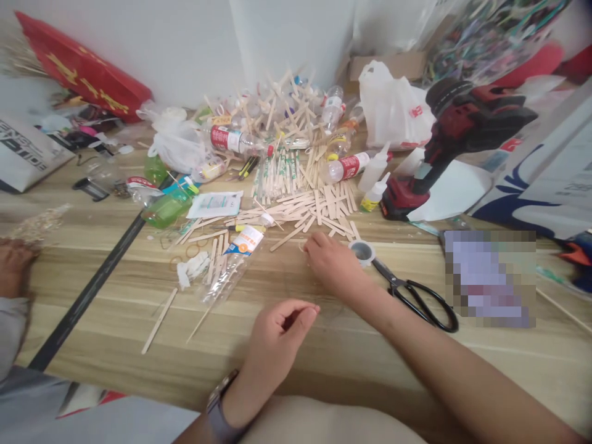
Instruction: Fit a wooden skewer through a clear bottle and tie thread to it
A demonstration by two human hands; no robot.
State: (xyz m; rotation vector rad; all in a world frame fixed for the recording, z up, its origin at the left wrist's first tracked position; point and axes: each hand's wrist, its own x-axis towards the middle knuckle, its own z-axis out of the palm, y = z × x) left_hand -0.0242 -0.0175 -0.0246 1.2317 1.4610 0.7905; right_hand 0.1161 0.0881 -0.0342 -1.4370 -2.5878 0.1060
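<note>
My left hand (282, 339) is above the near part of the table, its fingers curled and thumb tip against the index finger; anything pinched there is too small to make out. Further forward, my right hand (330, 262) is closed with fingertips down by the wooden craft sticks (319, 206). A thin pale bit shows at those fingertips, too small to name. Left of my hands lies a clear plastic bottle (231, 271) on its side, with a bamboo skewer (200, 324) by its near end. Black-handled scissors (416, 296) and a tape roll (362, 253) lie beside my right forearm.
A red cordless drill (444, 142) stands at the right, near glue bottles (374, 196). Plastic bottles (231, 140), sticks and white bags (393, 108) crowd the back. A single craft stick (160, 320) lies front left. Another person's hand (16, 265) is at the left edge.
</note>
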